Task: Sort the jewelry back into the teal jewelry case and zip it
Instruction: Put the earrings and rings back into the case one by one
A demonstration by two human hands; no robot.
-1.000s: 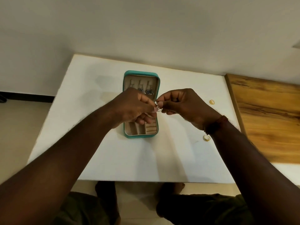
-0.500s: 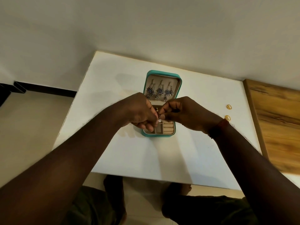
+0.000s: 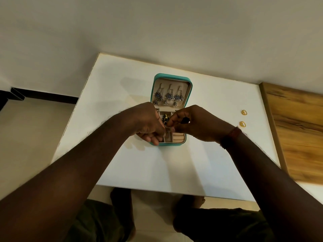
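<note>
My left hand (image 3: 148,124) and right hand (image 3: 194,124) pinch a tiny earring (image 3: 168,131) over the open teal jewelry case (image 3: 167,144), mid-table (image 3: 122,163). It looks light, slippery and delicate, so I'd grip its body, not its wire.

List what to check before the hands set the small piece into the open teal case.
1. Teal zip-around jewelry case open, lid up: ok.
2. Small silvery piece pinched between left hand and right hand, over the case's tray: ok.
3. Compartment under it free: cannot tell, the hands hide it.
4. Beige ring rolls bare: ok.
5. Farther gold ring and nearer gold ring lie on the white table, outside the case: not ok.
</note>
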